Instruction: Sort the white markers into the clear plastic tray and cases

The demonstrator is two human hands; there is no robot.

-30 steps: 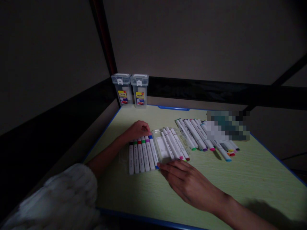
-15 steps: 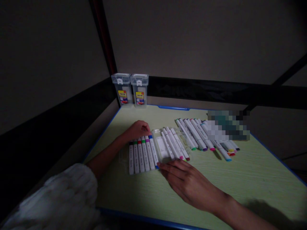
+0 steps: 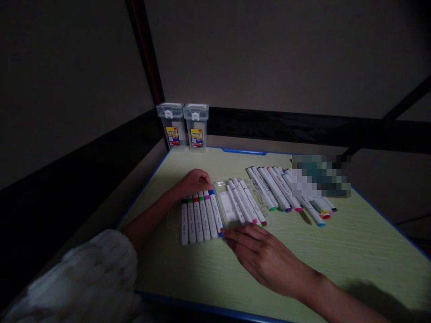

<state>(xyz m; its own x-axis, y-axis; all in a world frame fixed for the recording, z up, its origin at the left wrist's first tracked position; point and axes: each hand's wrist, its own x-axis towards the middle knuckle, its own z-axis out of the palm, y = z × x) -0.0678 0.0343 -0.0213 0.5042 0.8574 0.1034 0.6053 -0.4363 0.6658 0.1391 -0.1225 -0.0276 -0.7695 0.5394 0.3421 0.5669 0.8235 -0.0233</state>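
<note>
A row of several white markers with coloured caps (image 3: 199,218) lies side by side in a clear tray. My left hand (image 3: 192,181) rests at their far ends, fingers curled down onto the caps. Just right of them sits a clear plastic case (image 3: 230,207) holding a few more white markers. My right hand (image 3: 262,255) lies flat on the table, fingers stretched out and touching the near ends of the row and the case.
A spread of more white markers (image 3: 281,194) lies to the right on the pale green table (image 3: 353,251) with a blue rim. Two closed clear marker boxes (image 3: 183,126) stand upright at the back left corner. A dark rail runs behind.
</note>
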